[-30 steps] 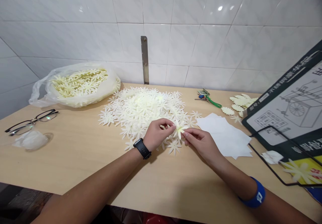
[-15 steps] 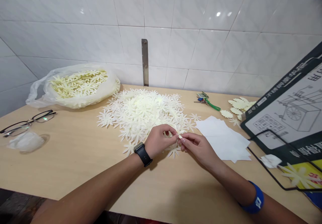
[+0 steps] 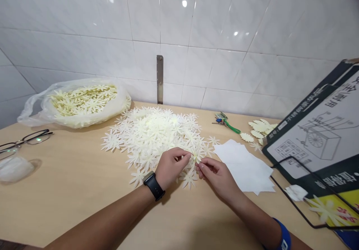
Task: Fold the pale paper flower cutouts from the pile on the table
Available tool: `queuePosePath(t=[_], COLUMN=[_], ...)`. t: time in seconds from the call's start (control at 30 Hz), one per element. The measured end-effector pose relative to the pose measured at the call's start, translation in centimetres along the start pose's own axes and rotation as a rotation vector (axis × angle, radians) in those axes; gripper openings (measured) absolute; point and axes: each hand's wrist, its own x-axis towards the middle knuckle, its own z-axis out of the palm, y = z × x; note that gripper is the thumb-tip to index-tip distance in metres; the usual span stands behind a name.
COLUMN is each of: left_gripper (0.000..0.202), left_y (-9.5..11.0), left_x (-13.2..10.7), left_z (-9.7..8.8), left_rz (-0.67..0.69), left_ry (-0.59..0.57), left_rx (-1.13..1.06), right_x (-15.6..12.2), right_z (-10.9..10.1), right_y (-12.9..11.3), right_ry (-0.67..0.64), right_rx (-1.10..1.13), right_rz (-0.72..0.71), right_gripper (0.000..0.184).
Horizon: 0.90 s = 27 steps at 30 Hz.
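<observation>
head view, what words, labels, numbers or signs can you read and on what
"全耐用": dark box, cut off at picture edge.
"值得信": same box, neighbouring character unclear.
Too small or blurred: the box's other print.
Too blurred: red characters on yellow item.
Too blurred: mark on blue wristband.

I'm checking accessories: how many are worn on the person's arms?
2: a black watch on the left arm and a blue wristband on the right arm, partly cut off below.
</observation>
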Motion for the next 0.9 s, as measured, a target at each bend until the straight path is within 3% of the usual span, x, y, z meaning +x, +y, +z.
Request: queuePosePath(t=[0.23,0.47,0.67,0.73,0.9], left_gripper=[0.014,0.008,0.02,0.023,0.023], left_y=[0.7,0.8,0.3,0.2,-0.5], left_x=[-0.2,-0.4,-0.1,0.1,1.7], left_z=[0.0,0.2,0.1,-0.2,-2.3], left_rz=[-0.121,-0.125,-0.183,-0.176,-0.075], left_ry=[-0.077,-0.099,-0.175,-0.119,0.193], left_rx=[-0.1,-0.125,-0.364,-0.366,-0.219], right_x=[-0.1,-0.2,-0.1,0.0,0.1], right_z=[0.0,0.2,0.0,-0.1,-0.4], right_y=[-0.2,-0.1,-0.1,-0.2,0.2], right_ry=[-0.023,-0.025,-0.03,-0.021,0.022], right_rx=[0.041,0.013,0.017,0.02,0.049], right_rz=[0.011,0.03,-0.023,-0.029,-0.006], right_gripper=[0.024,0.025,0.028,0.029,0.03])
